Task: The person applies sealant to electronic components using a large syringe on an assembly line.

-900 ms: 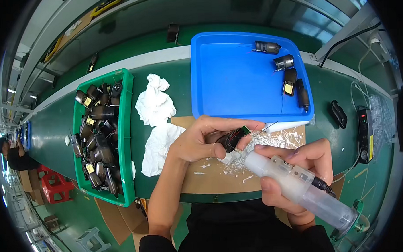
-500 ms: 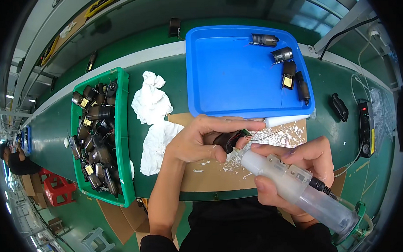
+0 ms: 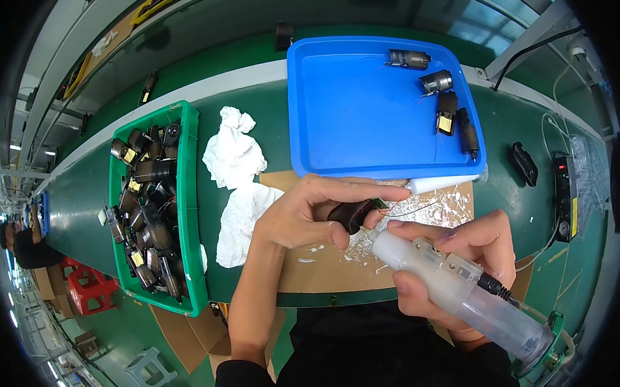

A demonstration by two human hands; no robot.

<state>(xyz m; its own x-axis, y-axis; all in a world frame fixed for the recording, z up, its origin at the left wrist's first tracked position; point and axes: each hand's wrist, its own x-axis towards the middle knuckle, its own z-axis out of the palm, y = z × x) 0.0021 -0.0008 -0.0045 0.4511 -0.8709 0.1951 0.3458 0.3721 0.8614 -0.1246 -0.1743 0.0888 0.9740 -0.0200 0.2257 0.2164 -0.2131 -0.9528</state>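
Over the middle of the bench, my left hand [image 3: 290,218] is closed around a dark, rounded housing part [image 3: 348,216]. A small green circuit board and thin wires show at that part's end, while my fingers cover much of the rest. My right hand [image 3: 486,249] grips a translucent dispensing syringe [image 3: 488,317], its barrel slanting down to the right. A clear block with a black cable is fixed along the syringe. Its nozzle end points at the dark part, close to my left fingertips; whether they touch I cannot tell.
Brown cardboard [image 3: 313,279] smeared with white residue lies beneath my hands. Beyond it stands a blue tray [image 3: 362,123] with several dark motor-like parts. A green crate [image 3: 191,211] full of similar parts and crumpled white cloths [image 3: 233,155] are left; a black controller box [image 3: 563,198] is right.
Both hands and the syringe have barely moved. Dark parts on the green strip beyond the bench have shifted right. The far-left co-worker's arm has risen.
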